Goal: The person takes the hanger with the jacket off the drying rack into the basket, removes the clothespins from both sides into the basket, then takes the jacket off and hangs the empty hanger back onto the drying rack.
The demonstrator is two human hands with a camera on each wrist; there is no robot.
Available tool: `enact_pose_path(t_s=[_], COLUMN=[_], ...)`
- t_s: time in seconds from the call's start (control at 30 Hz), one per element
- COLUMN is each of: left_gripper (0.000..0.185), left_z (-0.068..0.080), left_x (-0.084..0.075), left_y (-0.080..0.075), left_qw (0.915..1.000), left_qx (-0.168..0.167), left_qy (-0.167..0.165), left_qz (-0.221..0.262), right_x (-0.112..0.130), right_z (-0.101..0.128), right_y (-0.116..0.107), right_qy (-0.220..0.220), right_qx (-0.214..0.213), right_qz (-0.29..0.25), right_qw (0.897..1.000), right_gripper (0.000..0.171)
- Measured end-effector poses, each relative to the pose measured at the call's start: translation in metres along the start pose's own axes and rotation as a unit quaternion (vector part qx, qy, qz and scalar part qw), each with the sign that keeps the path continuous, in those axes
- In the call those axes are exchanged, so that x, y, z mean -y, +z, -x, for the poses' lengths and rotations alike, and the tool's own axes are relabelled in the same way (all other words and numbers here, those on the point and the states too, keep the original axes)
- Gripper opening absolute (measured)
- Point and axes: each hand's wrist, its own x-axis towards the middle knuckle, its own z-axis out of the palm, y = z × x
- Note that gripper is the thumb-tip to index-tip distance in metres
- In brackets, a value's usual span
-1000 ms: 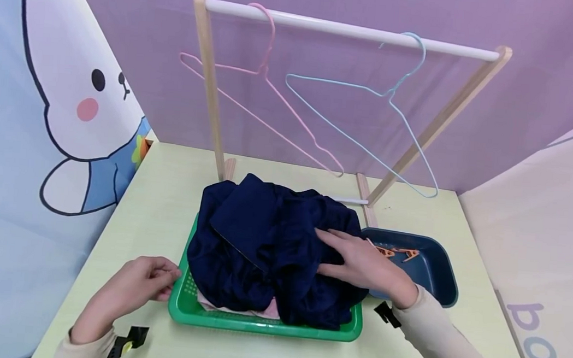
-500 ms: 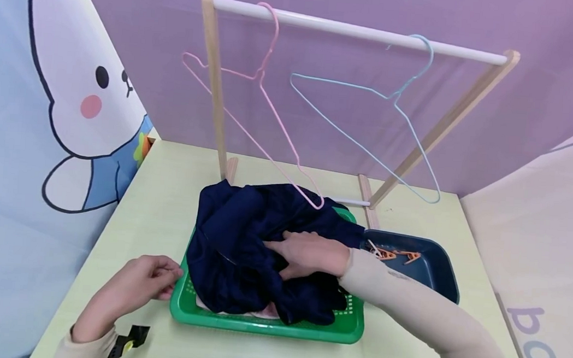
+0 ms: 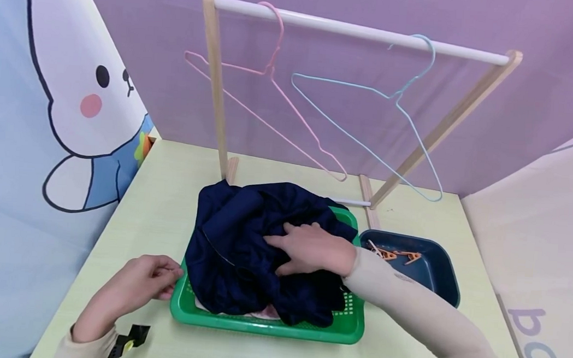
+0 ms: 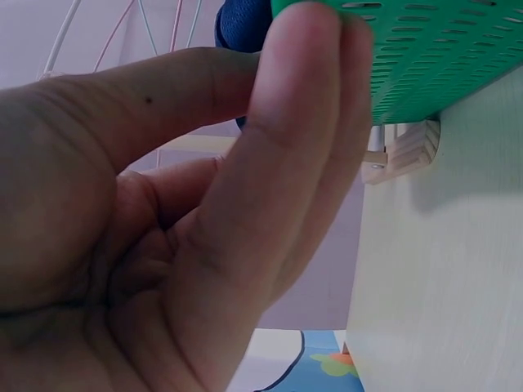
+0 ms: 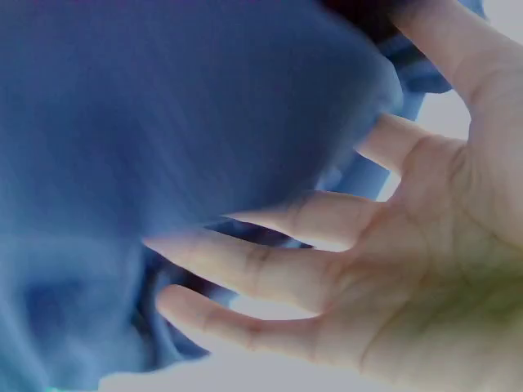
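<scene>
A dark navy garment (image 3: 235,214), maybe a jacket by the long thin line along one fold, is heaped in a green perforated basket (image 3: 267,329). A strip of pink cloth (image 3: 266,312) peeks out beneath it at the front. My left hand (image 3: 137,282) pinches the basket's left rim between thumb and fingers; the left wrist view has the fingertips right at the green edge (image 4: 409,49). Spread over the right half of the heap, my right hand (image 3: 314,249) touches the navy cloth. Its fingers look fairly straight against the fabric (image 5: 204,122) in the right wrist view.
Behind the basket stands a wooden rack with a white rail (image 3: 355,29). A pink hanger (image 3: 273,71) and a light blue hanger (image 3: 395,95) hang from it. To the right, a dark blue tub (image 3: 438,270) contains orange clothespins (image 3: 412,257).
My right hand has moved left across the garment, and the cloth's right side has shifted left, uncovering the basket's right rim. The pink hanger swung forward and back. My left hand stays at the rim.
</scene>
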Motion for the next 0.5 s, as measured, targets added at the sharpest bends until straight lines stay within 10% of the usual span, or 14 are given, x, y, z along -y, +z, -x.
enact_pose_path(t_s=[0.27,0.5], left_gripper=[0.019,0.019], left_z=[-0.002,-0.002], left_x=[0.001,0.001], left_y=[0.0,0.001], left_qw=[1.0,1.0], left_qx=[0.001,-0.001], left_qy=[-0.006,-0.006], left_qz=[-0.003,-0.008], right_x=[0.005,0.009], right_z=[0.061,0.056], right_y=[0.001,0.029], right_qy=[-0.085,-0.125], right_qx=[-0.14,-0.184], right_qz=[0.151,0.26], right_qw=[0.975,0.94], right_gripper=[0.092,0.103])
